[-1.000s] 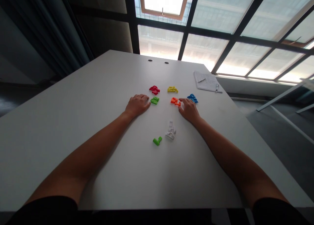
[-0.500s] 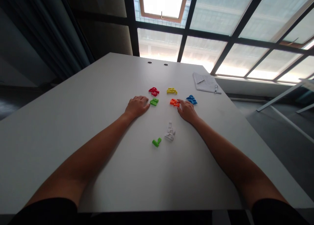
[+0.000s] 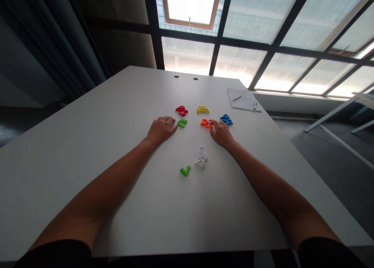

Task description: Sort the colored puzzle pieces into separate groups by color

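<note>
The small cluster of bright orange, blocky, plastic-looking pieces (image 3: 204, 122) has hard edges and notched outlines; it lies on the table just left of the right hand (image 3: 221, 133), whose index fingertip meets its near right end; thumb and index stand slightly apart there, and whether they pinch the piece I cannot tell. The left hand (image 3: 161, 129) rests palm down with loosely bent fingers, holding nothing, just beside a compact green cluster of angular plastic-looking pieces (image 3: 182, 123); beyond lie a jagged red cluster (image 3: 182, 110) and a longish yellow cluster (image 3: 202, 109); a pointed blue cluster (image 3: 226, 119) sits beyond the right hand.

The orange cluster's long axis runs left to right, its right end dipping towards the person; nearer, a smooth green T-shaped piece (image 3: 185, 171) points its stem away and rightward; beside it, a white openwork cluster (image 3: 201, 160) stretches lengthwise away, narrow end farthest.

The smooth, matt white table (image 3: 163, 217) bears two round dark-centred inserts (image 3: 176, 77) at its far edge; white paper sheets (image 3: 246, 101) with pens lie at far right; behind rise dark-framed windows (image 3: 244, 61), with a folded blue-grey curtain (image 3: 58, 34) at left.
</note>
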A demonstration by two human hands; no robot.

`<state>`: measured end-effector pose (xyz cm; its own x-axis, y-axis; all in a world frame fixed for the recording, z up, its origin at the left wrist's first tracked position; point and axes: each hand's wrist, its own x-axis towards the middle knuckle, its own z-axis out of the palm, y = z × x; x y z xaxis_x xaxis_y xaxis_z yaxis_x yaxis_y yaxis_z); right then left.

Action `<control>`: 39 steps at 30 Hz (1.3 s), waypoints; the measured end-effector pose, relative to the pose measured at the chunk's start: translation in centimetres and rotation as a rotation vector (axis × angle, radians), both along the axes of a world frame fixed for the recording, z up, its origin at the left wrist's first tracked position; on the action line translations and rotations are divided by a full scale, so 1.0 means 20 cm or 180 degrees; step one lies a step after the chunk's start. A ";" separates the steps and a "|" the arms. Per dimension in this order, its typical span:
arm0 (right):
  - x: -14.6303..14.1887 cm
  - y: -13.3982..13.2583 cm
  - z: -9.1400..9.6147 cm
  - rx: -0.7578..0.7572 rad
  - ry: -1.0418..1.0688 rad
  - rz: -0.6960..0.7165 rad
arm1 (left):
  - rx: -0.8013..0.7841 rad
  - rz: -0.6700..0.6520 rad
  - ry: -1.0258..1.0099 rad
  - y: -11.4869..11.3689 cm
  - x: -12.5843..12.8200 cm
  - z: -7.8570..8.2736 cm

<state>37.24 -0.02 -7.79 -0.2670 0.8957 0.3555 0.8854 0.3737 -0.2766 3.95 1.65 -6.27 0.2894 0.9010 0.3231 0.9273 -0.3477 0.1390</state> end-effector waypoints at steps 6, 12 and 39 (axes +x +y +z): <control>0.00 -0.01 -0.01 0.0032 0.0098 0.0073 | -0.0057 0.0005 -0.0032 0.00 0.00 0.00; 0.01 -0.02 -0.01 0.0186 0.0268 0.0019 | -0.0052 0.0005 -0.0043 0.00 0.01 0.00; -0.13 -0.03 0.05 0.0257 -0.0342 0.0264 | -0.0053 0.0097 -0.0031 -0.01 0.02 0.01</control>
